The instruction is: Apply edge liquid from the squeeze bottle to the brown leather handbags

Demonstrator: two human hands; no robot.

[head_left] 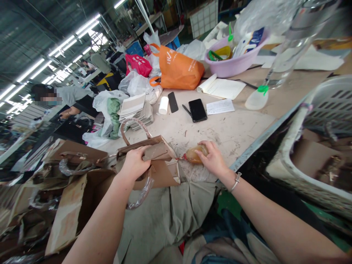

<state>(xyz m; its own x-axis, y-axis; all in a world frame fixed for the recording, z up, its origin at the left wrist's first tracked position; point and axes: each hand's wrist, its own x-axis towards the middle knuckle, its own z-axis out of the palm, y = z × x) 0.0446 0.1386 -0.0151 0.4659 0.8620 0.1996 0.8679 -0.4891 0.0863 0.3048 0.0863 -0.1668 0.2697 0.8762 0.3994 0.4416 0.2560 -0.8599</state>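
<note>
A brown handbag (162,174) with plastic-wrapped handles lies at the near edge of the table, partly over my lap. Gripping a flap at its upper edge is my left hand (136,161), thumb on one side and fingers out of sight behind. My right hand (212,156) is wrapped round a squeeze bottle (194,154) with yellowish contents and a red tip. That tip points left and is close to the bag's right edge; whether it touches cannot be made out.
More brown bags and an open cardboard box (68,209) crowd the left. A basket (283,165) of bag pieces stands right. On the table are a phone (197,110), stacked panels (137,110), an orange bag (178,69), a purple basin (236,64) and a green-capped bottle (256,99). A co-worker (73,99) bends at far left.
</note>
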